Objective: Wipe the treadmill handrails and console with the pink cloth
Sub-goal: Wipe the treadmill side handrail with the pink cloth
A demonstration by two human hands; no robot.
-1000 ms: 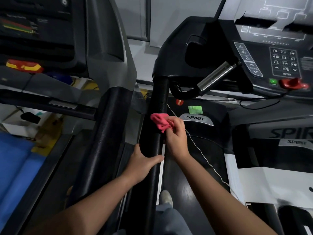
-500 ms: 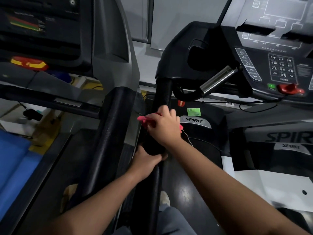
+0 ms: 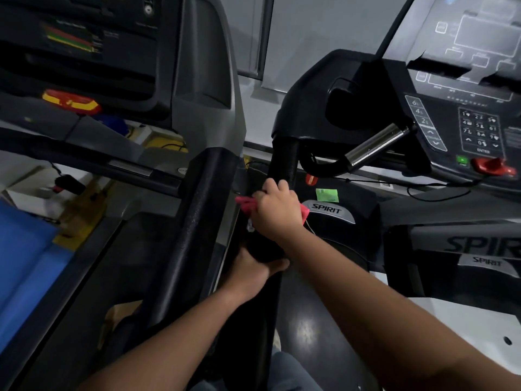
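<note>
Risen up the handrail (image 3: 282, 159), right hand (image 3: 277, 211) wraps pink cloth (image 3: 245, 204).

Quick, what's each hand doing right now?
Left hand: grips the black handrail.
Right hand: holds the pink cloth around that handrail.

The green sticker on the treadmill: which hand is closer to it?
Right. The right hand, gripping the pink cloth on the handrail, sits just left of the green sticker; the left hand grips the rail lower down.
</note>
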